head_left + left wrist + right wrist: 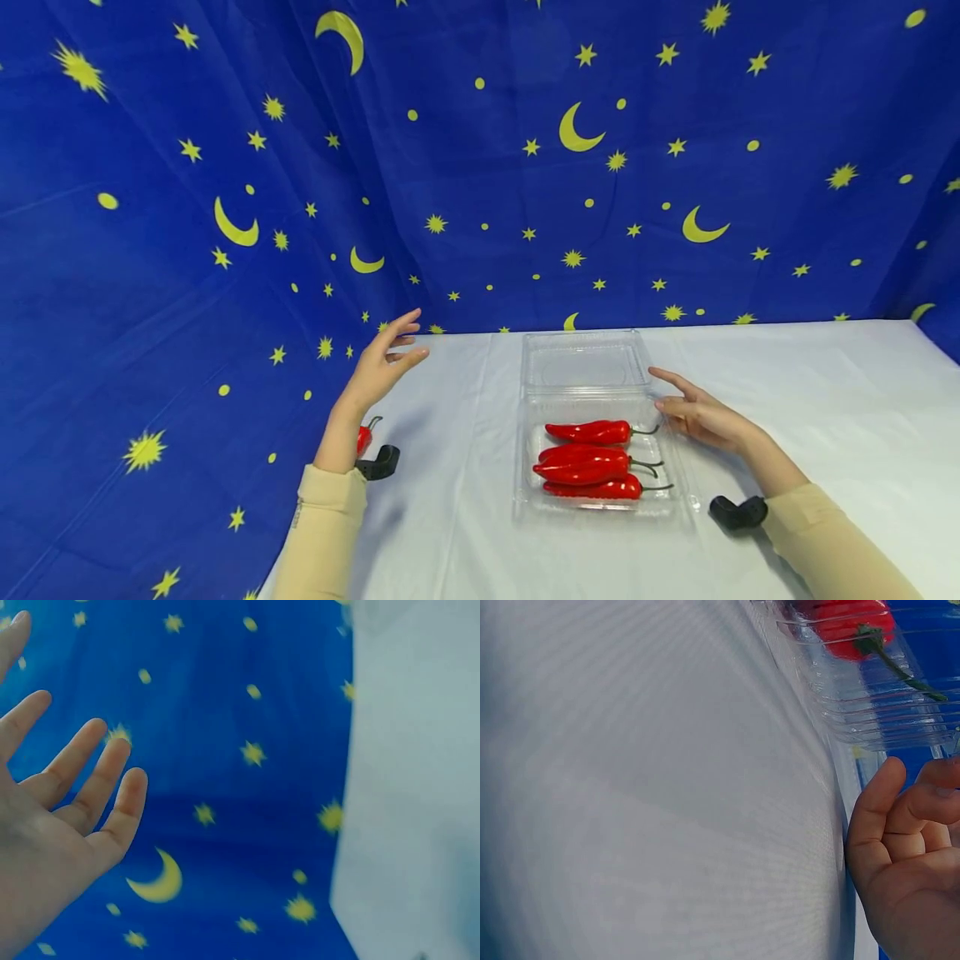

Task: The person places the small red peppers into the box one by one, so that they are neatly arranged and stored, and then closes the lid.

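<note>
A clear plastic clamshell box (528, 492) lies with its lid (585, 362) folded back, away from me. Several red chili peppers (588, 467) lie inside it, their green stems pointing right. My right hand (705, 421) is at the box's right side near the hinge, fingers loosely bent; whether the fingertips touch the plastic I cannot tell. In the right wrist view, one pepper (847, 626) shows through the ribbed wall above the hand. My left hand (378, 367) is raised left of the box with fingers spread, holding nothing. Another red pepper (363, 440) is partly hidden behind the left wrist.
A white cloth (832, 417) covers the table. Blue fabric (480, 167) with yellow stars and moons hangs behind it and along the left side. Black wrist mounts (738, 512) sit on both forearms.
</note>
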Available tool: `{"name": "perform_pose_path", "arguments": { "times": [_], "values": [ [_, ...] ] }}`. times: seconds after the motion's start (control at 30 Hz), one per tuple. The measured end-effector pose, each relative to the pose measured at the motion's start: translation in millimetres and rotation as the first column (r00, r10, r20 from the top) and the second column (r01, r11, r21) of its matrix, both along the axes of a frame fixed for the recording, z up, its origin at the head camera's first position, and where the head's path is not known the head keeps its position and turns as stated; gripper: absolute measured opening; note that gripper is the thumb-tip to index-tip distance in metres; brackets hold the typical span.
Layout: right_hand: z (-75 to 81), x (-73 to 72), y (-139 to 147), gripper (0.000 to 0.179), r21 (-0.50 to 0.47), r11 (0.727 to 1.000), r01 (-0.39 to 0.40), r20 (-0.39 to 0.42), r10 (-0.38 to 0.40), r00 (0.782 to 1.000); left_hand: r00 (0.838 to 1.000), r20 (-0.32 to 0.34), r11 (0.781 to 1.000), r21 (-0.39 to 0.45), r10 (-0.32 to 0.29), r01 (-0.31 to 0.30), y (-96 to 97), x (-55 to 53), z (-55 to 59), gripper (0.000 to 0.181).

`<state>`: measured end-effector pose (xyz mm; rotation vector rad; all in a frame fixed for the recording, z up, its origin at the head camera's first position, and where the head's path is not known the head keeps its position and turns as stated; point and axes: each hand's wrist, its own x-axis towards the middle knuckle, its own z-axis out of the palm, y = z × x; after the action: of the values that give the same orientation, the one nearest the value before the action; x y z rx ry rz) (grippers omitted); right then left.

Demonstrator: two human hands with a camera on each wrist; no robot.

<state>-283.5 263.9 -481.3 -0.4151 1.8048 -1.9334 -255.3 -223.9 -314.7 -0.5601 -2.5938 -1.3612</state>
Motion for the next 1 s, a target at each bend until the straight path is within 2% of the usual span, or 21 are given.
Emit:
{"name": "perform_pose_path", "arguments": {
  "times": [0.1,0.27,0.43,0.57,0.77,1.0],
  "values": [
    [1.1,-0.2,-0.9,0.074,0.013,1.000,0.002,0.008,-0.002,1.000,0.997,0.018,0.997,0.015,0.076,-0.076,-21.4,-7.1,-22.4,0.060],
    [0.8,0.0,-2.9,0.074,0.036,0.999,0.007,0.021,-0.007,1.000,0.983,0.043,0.984,0.007,0.179,-0.179,-42.7,1.2,-41.8,0.058],
    [1.6,0.6,-2.2,0.075,0.029,1.000,0.007,0.012,-0.007,1.000,0.965,0.141,0.975,-0.001,0.222,-0.224,-59.8,10.0,-59.9,0.060],
    [2.6,0.3,-0.6,0.075,0.015,1.000,0.001,0.005,-0.001,1.000,0.948,0.191,0.967,-0.028,0.253,-0.253,-72.5,13.2,-76.4,0.064],
    [1.5,-0.6,-0.3,0.075,0.006,1.000,-0.005,0.009,0.005,1.000,0.920,0.212,0.944,-0.089,0.329,-0.317,-91.0,18.2,-98.4,0.066],
    [-0.6,-0.8,-0.9,0.074,0.002,1.000,-0.009,0.019,0.009,1.000,0.892,0.166,0.896,-0.234,0.419,-0.378,-97.7,24.1,-110.7,0.063]
  ]
}}
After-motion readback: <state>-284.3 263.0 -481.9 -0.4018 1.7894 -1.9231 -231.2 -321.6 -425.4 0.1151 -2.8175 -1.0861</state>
